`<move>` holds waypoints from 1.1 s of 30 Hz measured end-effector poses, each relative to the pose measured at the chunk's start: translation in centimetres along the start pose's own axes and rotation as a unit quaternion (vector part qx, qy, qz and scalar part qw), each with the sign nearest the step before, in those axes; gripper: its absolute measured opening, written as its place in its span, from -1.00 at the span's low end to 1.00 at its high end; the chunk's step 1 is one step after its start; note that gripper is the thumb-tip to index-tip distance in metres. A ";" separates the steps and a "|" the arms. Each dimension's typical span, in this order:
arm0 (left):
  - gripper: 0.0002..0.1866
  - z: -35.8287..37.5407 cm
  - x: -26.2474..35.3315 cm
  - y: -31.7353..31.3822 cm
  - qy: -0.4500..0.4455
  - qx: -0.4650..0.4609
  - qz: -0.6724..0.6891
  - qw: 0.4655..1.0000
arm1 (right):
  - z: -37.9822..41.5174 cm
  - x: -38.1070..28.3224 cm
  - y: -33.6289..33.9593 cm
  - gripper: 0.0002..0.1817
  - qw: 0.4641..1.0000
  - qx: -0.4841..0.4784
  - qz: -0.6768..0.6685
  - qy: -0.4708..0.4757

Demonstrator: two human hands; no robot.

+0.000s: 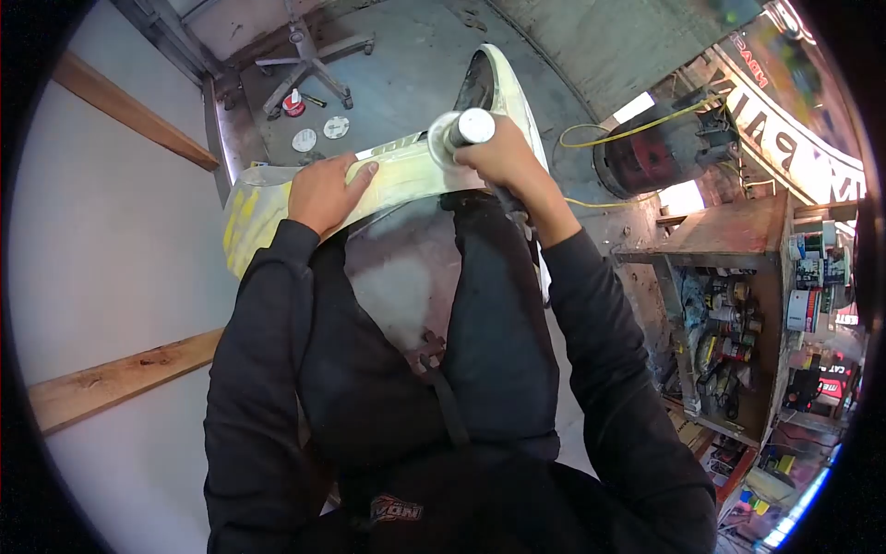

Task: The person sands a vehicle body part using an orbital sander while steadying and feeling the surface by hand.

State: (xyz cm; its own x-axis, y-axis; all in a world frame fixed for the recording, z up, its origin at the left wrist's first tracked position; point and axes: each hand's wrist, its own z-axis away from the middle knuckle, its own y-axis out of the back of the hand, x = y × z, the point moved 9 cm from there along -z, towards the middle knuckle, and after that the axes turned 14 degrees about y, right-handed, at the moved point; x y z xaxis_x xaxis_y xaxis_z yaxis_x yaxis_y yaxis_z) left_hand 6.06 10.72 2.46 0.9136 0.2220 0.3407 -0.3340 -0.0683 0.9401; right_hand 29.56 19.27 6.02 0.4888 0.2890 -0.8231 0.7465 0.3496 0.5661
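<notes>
A long curved panel (411, 175), whitish with yellow patches, lies across my thighs. My left hand (323, 192) rests flat on its left part, thumb apart from the fingers. My right hand (503, 162) is wrapped round a handheld power tool (474, 127) with a round grey-white top. The tool's round pad sits against the panel's upper face, right of the middle. At the right the panel bends away from me and ends in a dark opening. Part of the tool's body is hidden under my right hand.
A wheeled chair base (309, 63), a red tin (293, 104) and two round discs (336, 127) are on the floor ahead. At the right are a dark red tank (646, 159), a yellow hose (637, 127) and a wooden shelf (729, 226) holding cans. Wooden beams cross the left wall.
</notes>
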 end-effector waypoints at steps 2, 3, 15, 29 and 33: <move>-0.41 0.0 -0.1 0.0 -0.001 0.003 0.006 1.000 | -0.1 -0.5 0.2 -0.51 1.000 -0.007 0.005 -0.028; -0.41 0.0 -0.1 0.2 0.002 0.004 0.012 1.000 | 0.1 -0.8 0.2 -0.51 0.999 -0.008 0.008 -0.031; -0.42 0.1 0.1 0.4 0.013 -0.011 0.008 1.000 | 7.4 -0.2 -2.2 -0.43 0.998 0.005 0.018 0.058; -0.40 -0.1 -0.3 -0.1 0.007 -0.013 0.007 1.000 | 6.2 0.0 -1.3 -0.44 1.000 -0.017 -0.001 0.008; -0.39 0.0 -0.2 -0.1 0.002 -0.006 0.012 1.000 | 2.8 1.0 -0.2 -0.47 1.000 0.003 0.002 0.019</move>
State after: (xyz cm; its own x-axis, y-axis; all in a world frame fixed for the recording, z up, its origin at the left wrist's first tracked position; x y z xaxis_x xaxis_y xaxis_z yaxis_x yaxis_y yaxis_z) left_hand 5.89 10.67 2.33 0.9040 0.2247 0.3637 -0.3592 -0.0622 0.9312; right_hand 31.19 17.00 4.94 0.4750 0.3234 -0.8184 0.7470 0.3433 0.5692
